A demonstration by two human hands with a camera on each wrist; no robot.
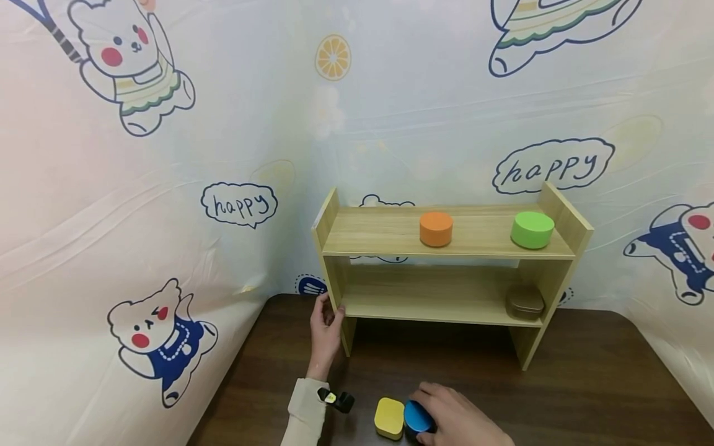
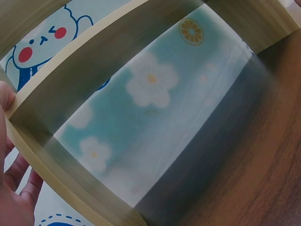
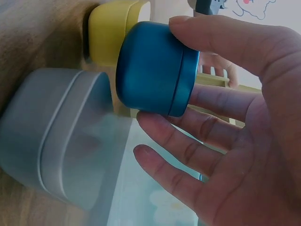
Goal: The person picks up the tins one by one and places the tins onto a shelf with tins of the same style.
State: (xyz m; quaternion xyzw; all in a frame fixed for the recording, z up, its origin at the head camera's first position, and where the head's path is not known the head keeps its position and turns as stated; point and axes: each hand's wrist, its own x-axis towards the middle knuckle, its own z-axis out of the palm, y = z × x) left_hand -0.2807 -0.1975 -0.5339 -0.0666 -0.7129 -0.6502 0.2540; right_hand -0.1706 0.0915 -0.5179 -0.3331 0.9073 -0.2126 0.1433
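My left hand (image 1: 325,331) grips the left side panel of a small two-tier wooden shelf (image 1: 379,229). In the left wrist view its thumb and fingers lie on either side of the panel edge (image 2: 26,153). My right hand (image 1: 463,420) holds a blue round tin (image 1: 417,418) at the front of the table. The right wrist view shows the thumb on one side of this tin and fingertips on the other. Close beside it stands a yellow rounded-square tin (image 1: 389,418). A grey tin (image 3: 51,136) appears only in the right wrist view, near the blue one.
On the upper tier stand an orange round tin (image 1: 436,229) and, farther right, a green round tin (image 1: 532,230). A bronze tin (image 1: 525,302) sits at the right of the lower tier. Printed cloth (image 1: 390,111) hangs around the dark wooden table (image 1: 268,371).
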